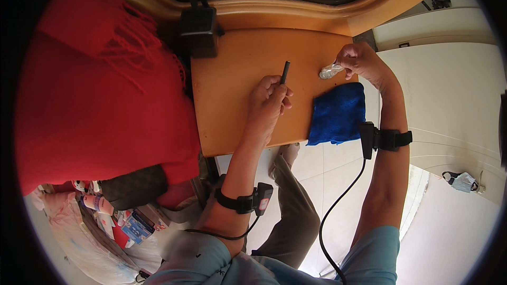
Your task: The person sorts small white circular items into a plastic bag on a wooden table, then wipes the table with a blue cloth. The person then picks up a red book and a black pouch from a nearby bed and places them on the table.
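My left hand [269, 97] is over the middle of the wooden tabletop [229, 103], gripping a slim dark pen-like stick [285, 72] whose end points up and away from me. Out at the right edge, my right hand [356, 61] pinches a small clear crumpled plastic piece [332, 71], perhaps a bag or wrapper, between thumb and fingers. Its lower end hangs over or rests on the wood; I cannot tell which. Nearer to me than the right hand, a folded blue cloth [338, 114] lies on the tabletop, its near edge reaching past the front edge.
A black box-shaped device [200, 31] stands at the back left corner. Red fringed fabric [107, 107] covers a large pile on the left. Behind runs a curved wooden frame [277, 12]. Cables trail from the bands on both arms. A face mask [461, 181] hangs at right.
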Motion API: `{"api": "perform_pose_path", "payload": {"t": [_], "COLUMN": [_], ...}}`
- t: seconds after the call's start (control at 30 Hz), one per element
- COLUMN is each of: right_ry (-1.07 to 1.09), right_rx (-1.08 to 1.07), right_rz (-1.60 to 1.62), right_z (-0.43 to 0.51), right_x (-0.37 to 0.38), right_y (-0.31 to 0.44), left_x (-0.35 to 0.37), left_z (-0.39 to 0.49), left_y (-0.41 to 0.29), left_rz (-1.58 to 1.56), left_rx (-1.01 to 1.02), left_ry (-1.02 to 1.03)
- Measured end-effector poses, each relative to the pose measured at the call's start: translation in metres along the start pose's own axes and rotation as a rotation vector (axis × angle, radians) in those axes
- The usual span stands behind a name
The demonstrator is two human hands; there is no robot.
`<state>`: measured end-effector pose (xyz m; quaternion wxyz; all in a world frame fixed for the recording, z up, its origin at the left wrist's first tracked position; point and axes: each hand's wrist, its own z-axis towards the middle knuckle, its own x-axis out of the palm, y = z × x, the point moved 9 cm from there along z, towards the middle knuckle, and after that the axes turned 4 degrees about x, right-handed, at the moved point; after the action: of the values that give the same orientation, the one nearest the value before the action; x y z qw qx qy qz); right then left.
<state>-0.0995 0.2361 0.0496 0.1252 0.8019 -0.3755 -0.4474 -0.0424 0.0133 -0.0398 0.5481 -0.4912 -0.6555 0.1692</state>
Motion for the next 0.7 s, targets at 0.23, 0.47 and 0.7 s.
{"api": "perform_pose_path", "payload": {"t": [0.23, 0.47, 0.7], "right_ry": [-0.047, -0.090, -0.147], "right_rx": [0.043, -0.020, -0.086], "right_rz": [-0.085, -0.237, -0.008], "right_z": [-0.013, -0.025, -0.045], "right_x": [-0.002, -0.002, 0.005], "right_y": [-0.005, 0.007, 0.021], "left_x": [0.001, 0.004, 0.019], "left_z": [-0.001, -0.002, -0.006], "left_y": [0.001, -0.001, -0.005], "left_rz": [0.018, -0.021, 0.012], "left_rx": [0.000, -0.006, -0.013], "left_ry": [0.001, 0.010, 0.103]}}
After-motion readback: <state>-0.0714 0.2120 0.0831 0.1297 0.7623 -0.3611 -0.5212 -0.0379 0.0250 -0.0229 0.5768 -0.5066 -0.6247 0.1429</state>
